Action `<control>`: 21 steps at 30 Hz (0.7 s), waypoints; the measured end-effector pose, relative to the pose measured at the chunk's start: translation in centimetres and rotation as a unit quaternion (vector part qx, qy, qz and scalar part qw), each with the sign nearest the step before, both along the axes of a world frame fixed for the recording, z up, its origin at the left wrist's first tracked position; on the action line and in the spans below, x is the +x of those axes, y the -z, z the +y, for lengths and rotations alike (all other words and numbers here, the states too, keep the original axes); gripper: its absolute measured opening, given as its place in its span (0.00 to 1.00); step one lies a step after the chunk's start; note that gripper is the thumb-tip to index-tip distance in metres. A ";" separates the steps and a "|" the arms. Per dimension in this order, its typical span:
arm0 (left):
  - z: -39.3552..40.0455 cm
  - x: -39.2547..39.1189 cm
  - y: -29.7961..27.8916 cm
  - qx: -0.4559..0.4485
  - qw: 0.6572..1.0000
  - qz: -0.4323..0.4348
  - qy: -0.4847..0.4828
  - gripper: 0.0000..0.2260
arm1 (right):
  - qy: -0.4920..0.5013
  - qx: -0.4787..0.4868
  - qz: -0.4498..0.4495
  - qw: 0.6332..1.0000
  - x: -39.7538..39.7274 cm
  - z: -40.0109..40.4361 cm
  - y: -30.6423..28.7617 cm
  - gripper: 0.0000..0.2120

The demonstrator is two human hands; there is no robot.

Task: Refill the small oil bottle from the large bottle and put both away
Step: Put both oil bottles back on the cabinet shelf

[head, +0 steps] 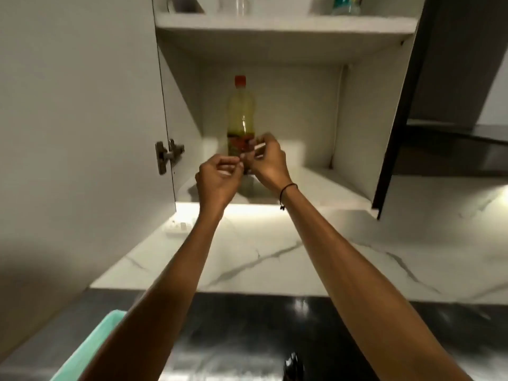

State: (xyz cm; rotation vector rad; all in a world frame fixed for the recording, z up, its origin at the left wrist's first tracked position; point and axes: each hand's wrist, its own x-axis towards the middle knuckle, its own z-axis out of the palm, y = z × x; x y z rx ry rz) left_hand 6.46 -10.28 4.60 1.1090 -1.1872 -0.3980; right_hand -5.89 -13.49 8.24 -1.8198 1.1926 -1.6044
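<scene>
1. Bottle (240, 116) stands upright on the lower shelf (302, 185) of an open cabinet, red cap on, oil low inside.
2. Right hand (268, 160) is in front of its base, fingers curled, pinching something small and pale; whether they touch the bottle cannot be told.
3. Left hand (217, 178) sits just left of the base, fingers curled, holding nothing visible.
4. Count: one oil bottle, two hands.
5. Label is red and green; writing unreadable.
</scene>
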 end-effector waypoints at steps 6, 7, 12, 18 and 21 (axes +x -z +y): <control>8.9 -3.1 7.1 0.011 0.993 0.052 0.106 0.07 | -0.057 -0.068 0.024 0.996 -2.0 8.3 6.3 0.10; 9.8 -3.5 8.9 0.028 0.991 0.046 0.125 0.08 | -0.056 -0.060 0.029 0.996 -2.4 9.2 8.2 0.10; 12.1 -4.3 18.4 0.136 0.966 0.021 0.217 0.13 | -0.037 0.022 0.078 0.996 -4.9 11.4 18.3 0.10; 12.7 -5.0 27.5 0.264 0.919 0.019 0.293 0.21 | -0.002 0.154 0.088 0.984 -8.7 11.0 29.2 0.14; 12.8 -5.3 30.7 0.314 0.906 0.056 0.278 0.23 | 0.011 0.240 0.079 0.968 -10.3 10.6 33.3 0.22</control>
